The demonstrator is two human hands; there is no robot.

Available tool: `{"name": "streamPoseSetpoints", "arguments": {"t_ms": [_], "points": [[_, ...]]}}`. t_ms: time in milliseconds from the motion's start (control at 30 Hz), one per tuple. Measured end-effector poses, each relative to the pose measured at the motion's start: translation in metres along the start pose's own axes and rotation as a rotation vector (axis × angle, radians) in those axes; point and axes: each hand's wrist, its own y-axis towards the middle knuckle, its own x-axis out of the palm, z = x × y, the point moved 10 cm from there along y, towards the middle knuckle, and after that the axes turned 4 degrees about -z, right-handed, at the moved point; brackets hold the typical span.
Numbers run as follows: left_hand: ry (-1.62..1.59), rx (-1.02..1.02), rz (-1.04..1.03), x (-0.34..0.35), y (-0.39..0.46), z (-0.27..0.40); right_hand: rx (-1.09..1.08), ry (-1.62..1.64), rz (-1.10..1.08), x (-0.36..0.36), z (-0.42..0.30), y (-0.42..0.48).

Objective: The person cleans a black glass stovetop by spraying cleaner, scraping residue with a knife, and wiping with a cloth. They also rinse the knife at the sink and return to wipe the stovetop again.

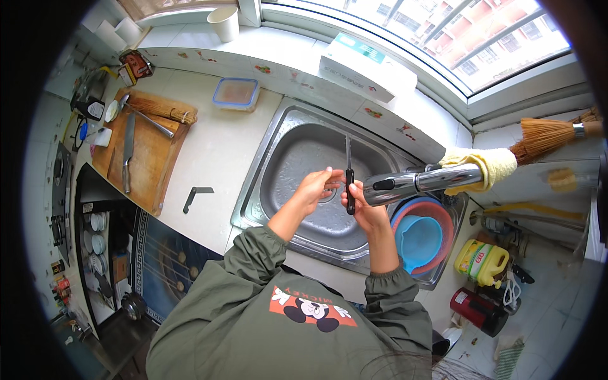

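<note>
My right hand [369, 212] grips the black handle of a small knife [349, 185] over the sink, its narrow blade pointing away from me. Close to the handle, on its left side, is my left hand [312, 189] with fingers apart and nothing in it; whether a fingertip touches the knife I cannot tell. Both hands are above the stainless steel sink basin [297, 152], whose bottom has water drops. Just right of the knife hangs the head of a chrome faucet [396, 186], with a yellow cloth [479, 166] wrapped around its neck.
Blue and pink plastic basins [441, 213] sit right of the sink. On the left, a cutting board [152, 156] bears a kitchen knife [128, 152], a ladle and a bamboo brush. A small black-handled tool [194, 197] and a lidded plastic container [236, 94] lie on the counter.
</note>
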Motion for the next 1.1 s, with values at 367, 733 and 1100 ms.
{"name": "streamPoseSetpoints", "arguments": {"t_ms": [367, 733, 1100], "points": [[-0.183, 0.233, -0.209, 0.042, -0.012, -0.005, -0.085, -0.176, 0.027, -0.026, 0.026, 0.01], [-0.292, 0.181, 0.062, 0.054, 0.008, -0.022, -0.37, -0.824, 0.371, -0.015, -0.006, -0.029], [-0.34, 0.065, -0.097, 0.064, 0.008, -0.028, -0.263, -0.525, 0.465, -0.021, 0.0, -0.075]]}}
